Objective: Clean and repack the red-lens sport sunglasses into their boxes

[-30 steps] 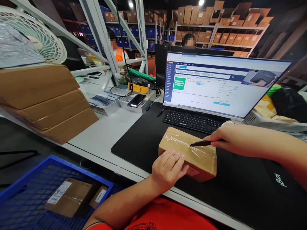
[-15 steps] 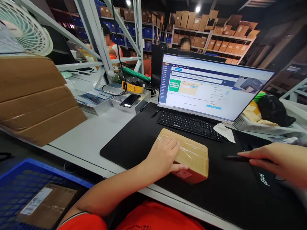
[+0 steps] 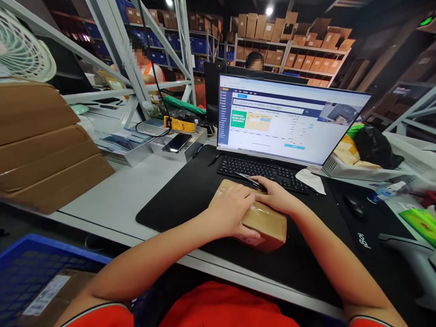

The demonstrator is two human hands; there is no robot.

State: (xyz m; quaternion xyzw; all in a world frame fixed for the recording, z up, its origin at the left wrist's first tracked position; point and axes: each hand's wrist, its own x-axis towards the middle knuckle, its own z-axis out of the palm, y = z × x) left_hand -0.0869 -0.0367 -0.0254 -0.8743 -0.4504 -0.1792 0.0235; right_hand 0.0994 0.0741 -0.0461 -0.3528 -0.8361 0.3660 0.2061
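Observation:
A small taped cardboard box (image 3: 267, 225) lies on the black desk mat (image 3: 190, 190) in front of the keyboard (image 3: 262, 171). My left hand (image 3: 231, 211) rests on the box's left half, fingers curled over its top and near side. My right hand (image 3: 275, 196) lies on the box's far edge, closed on a thin dark blade or pen (image 3: 250, 180) whose tip points left toward the keyboard.
A monitor (image 3: 289, 122) stands behind the keyboard. A mouse (image 3: 356, 206) and a scanner (image 3: 413, 259) lie at right. Flat cardboard sheets (image 3: 44, 145) are stacked at left, a blue crate (image 3: 37, 277) sits below. A phone (image 3: 177, 142) rests on trays. Two people work behind.
My right hand, which had swung out to the right with the dark tool, has come back onto the box's far edge. The left hand stays on the box.

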